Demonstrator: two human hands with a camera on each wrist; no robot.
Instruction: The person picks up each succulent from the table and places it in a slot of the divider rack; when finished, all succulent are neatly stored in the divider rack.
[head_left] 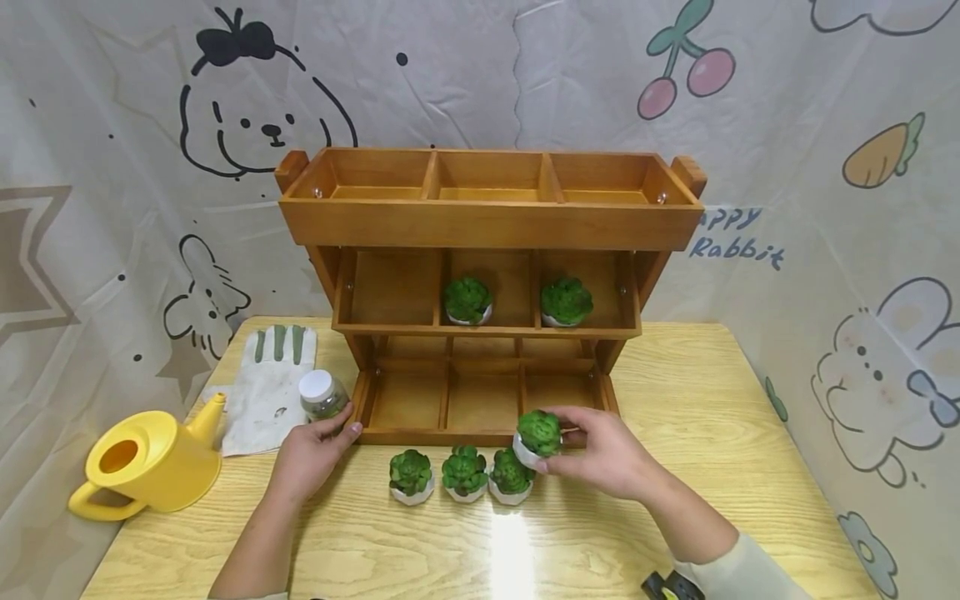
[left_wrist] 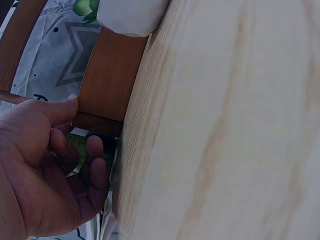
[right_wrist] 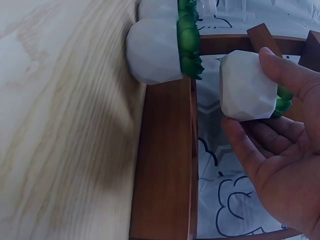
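A three-tier wooden shelf [head_left: 491, 227] with divided trays stands on the table. My right hand [head_left: 603, 450] holds a potted succulent [head_left: 538, 435] up in front of the bottom tray, thumb and fingers on its white faceted pot [right_wrist: 247, 86]. Three more potted succulents stand in a row before the shelf: one on the left [head_left: 411, 475], one in the middle [head_left: 465, 472], one on the right [head_left: 511, 475]. My left hand [head_left: 317, 454] grips the bottom tray's front left corner [left_wrist: 97, 122], its fingers curled. Two succulents [head_left: 468, 301] sit in the middle tier's centre and right compartments.
A clear jar with a white lid [head_left: 322, 393] stands just beyond my left hand. Behind it lies a pair of white gloves [head_left: 270, 387]. A yellow watering can [head_left: 153, 458] is at the left edge. A dark object [head_left: 672, 586] lies near my right sleeve.
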